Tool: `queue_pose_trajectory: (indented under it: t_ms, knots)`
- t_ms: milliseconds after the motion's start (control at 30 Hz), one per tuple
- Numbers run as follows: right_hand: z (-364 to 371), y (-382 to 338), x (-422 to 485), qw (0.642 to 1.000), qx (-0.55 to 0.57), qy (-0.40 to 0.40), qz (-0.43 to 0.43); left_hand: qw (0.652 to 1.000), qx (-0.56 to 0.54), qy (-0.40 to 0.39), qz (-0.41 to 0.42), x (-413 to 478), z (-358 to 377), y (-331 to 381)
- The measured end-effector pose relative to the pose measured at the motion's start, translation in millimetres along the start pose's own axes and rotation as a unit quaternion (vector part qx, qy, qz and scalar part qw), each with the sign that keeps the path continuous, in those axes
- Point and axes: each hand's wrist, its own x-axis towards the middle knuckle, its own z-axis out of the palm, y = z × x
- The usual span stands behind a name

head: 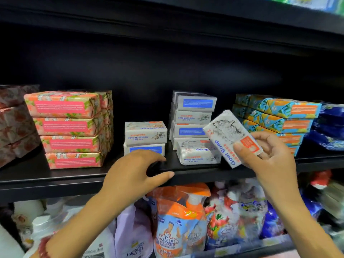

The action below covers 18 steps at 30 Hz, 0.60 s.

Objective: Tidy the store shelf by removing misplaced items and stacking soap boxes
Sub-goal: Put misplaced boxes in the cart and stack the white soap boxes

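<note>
My right hand grips a white Goat Soap box, tilted, in front of the black shelf. My left hand hovers over the shelf's front edge, fingers curved and holding nothing. Just behind it two white Goat Soap boxes are stacked. To the right stands a taller stack of the same boxes, and a single box lies in front of that stack.
Pink floral soap bars are stacked at the left, with darker red ones beyond. Blue-orange bars are stacked at the right, beside blue packs. Below the shelf stand a Mr Muscle refill pouch and other bottles.
</note>
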Motion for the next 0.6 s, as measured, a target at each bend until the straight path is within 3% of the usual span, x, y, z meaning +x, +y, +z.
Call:
queue_pose_trajectory:
  t_ms: [133, 367, 600]
  knots:
    - [-14, 8, 9, 0.997, -0.058, 0.047, 0.005, 0.998, 0.030, 0.037, 0.045, 0, 4, -2]
    - [-18, 22, 30, 0.981, -0.191, 0.016, 0.013, 0.995, 0.049, 0.062, 0.063, -1, 7, -3]
    - [-8, 31, 34, 0.942, -0.333, 0.051, 0.008, 0.993, 0.060, 0.075, 0.064, -3, 9, -2]
